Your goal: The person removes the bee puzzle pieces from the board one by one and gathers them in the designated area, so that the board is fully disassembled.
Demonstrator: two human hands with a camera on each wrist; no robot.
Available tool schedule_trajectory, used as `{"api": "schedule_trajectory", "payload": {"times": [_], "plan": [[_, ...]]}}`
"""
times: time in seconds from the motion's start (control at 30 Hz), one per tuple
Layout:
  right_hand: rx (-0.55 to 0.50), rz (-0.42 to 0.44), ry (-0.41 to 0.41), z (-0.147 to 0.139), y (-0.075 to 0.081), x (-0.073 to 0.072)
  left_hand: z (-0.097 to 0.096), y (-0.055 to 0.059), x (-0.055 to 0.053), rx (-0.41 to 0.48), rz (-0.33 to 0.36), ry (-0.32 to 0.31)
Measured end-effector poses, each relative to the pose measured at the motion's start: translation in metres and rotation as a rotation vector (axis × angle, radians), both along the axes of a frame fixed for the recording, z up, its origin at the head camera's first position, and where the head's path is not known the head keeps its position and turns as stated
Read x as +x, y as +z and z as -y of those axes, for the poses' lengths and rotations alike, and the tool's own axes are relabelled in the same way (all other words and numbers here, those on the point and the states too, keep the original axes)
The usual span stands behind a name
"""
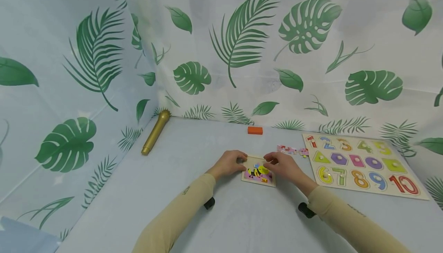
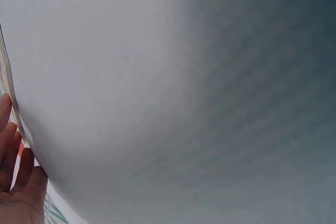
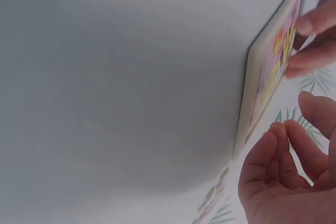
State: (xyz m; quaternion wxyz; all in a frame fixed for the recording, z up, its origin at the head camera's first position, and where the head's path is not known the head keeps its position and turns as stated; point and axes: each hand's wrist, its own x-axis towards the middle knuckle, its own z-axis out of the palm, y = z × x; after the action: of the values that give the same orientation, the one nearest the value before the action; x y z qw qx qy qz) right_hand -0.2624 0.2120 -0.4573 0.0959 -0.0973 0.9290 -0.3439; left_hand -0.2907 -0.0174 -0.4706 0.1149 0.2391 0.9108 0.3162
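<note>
A small wooden jigsaw puzzle (image 1: 257,180) with a yellow-and-black bee picture lies on the table between my hands; its raised frame shows in the right wrist view (image 3: 249,77). My left hand (image 1: 228,164) rests at its left side, thumb and fingertips by the frame's edge and upper left corner. Over the upper right corner hovers my right hand (image 1: 283,166), fingers bent loosely. In the right wrist view nothing shows between its thumb and fingertips. The left wrist view catches only the left fingers (image 2: 23,171) along the frame's edge.
Pink puzzle pieces (image 1: 292,150) lie beyond my right hand. A wooden number-and-shape board (image 1: 349,171) takes up the right side. An orange block (image 1: 255,130) sits near the back wall, and a gold microphone (image 1: 156,132) lies at the far left.
</note>
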Motion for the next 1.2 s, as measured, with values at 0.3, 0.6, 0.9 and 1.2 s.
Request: {"api": "schedule_trajectory", "payload": {"times": [0.3,0.6,0.9,1.2], "plan": [[-0.002,-0.012,0.005,0.013,-0.005,0.009,0.0,-0.001,0.001,0.008,0.005,0.001],[0.014,-0.014,0.018,0.017,-0.009,0.01,0.0,-0.002,0.0,0.009,0.01,0.006],[0.07,-0.07,0.062,0.021,-0.014,0.009,0.0,-0.001,0.002,0.018,0.014,0.002],[0.072,-0.075,0.064,0.023,-0.012,0.009,0.0,-0.002,-0.001,0.021,0.003,0.001]]}}
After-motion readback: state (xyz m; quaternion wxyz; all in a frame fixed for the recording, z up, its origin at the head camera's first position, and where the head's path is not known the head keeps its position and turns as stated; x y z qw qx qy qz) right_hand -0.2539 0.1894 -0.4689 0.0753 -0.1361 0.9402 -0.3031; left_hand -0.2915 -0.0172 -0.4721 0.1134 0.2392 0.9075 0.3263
